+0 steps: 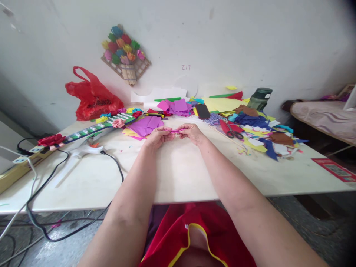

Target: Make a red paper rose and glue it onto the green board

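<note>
Over the middle of the table (180,174), a narrow magenta strip (175,130), apparently paper, is stretched between my hands. My left hand (158,138) pinches one end and my right hand (191,134) pinches the other, fingertips close together. Whether the strip is folded or rolled is too small to tell. Just beyond my left hand lies a stack of purple paper sheets (147,124) with yellow ones under it. To the right of my right hand rest dark-handled scissors (233,132), on the edge of a heap of coloured paper scraps (256,124).
A black phone (203,111) lies behind my hands. A red plastic bag (93,98) and a green bottle (260,98) stand at the back. On the left are a hot glue gun (80,152) with its cord and a long board (102,128) with paper flowers.
</note>
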The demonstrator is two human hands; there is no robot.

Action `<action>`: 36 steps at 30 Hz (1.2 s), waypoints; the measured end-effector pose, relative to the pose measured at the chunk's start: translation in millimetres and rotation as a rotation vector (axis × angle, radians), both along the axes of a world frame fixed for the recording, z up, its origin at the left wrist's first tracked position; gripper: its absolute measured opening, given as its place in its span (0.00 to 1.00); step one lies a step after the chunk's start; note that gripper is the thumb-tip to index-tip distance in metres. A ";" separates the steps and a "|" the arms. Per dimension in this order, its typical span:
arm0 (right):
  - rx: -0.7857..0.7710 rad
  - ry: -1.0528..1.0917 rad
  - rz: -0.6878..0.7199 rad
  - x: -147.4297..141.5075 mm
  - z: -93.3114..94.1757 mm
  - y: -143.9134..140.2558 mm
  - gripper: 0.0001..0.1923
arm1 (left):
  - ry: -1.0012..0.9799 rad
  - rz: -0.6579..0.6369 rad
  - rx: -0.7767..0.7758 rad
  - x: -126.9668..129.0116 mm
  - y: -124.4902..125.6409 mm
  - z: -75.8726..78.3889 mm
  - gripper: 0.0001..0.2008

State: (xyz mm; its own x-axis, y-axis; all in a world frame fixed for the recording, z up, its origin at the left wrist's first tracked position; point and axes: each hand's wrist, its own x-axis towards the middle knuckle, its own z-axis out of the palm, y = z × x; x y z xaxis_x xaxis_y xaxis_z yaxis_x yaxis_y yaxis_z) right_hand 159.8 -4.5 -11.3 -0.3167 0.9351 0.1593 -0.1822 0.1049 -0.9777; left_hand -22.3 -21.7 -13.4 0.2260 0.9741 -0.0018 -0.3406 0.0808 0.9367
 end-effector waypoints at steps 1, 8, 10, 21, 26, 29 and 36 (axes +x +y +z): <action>-0.002 -0.001 -0.001 -0.1 0.3 -0.2 0.07 | 0.001 0.000 -0.002 0.3 -0.4 0.7 0.07; 0.015 0.042 0.021 1.5 -0.2 0.1 0.06 | -0.027 0.009 -0.012 0.2 -0.5 3.1 0.10; 0.034 0.062 0.040 2.0 -0.2 -0.2 0.07 | -0.016 0.017 -0.007 0.3 0.2 2.5 0.10; 0.027 -0.026 -0.050 -2.8 -2.0 -0.5 0.13 | 0.050 0.016 0.028 0.5 -1.6 2.0 0.09; -0.008 -0.043 -0.089 -3.6 -1.9 -0.8 0.14 | 0.095 0.021 0.011 0.6 -1.0 1.2 0.10; -0.008 -0.061 -0.110 -5.2 -1.5 -1.3 0.13 | 0.124 0.042 0.012 1.6 0.3 0.7 0.10; 0.004 -0.076 -0.106 -6.0 -2.1 -0.9 0.13 | 0.164 0.073 -0.023 0.8 2.5 1.0 0.13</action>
State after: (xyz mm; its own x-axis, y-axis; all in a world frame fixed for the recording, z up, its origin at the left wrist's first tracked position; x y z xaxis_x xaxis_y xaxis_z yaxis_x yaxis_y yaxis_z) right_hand 153.7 -5.4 -13.4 -0.2270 0.9634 0.1428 -0.0953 0.1240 -0.9877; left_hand -21.6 -19.2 -12.4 0.1500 0.9871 -0.0553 -0.1892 0.0835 0.9784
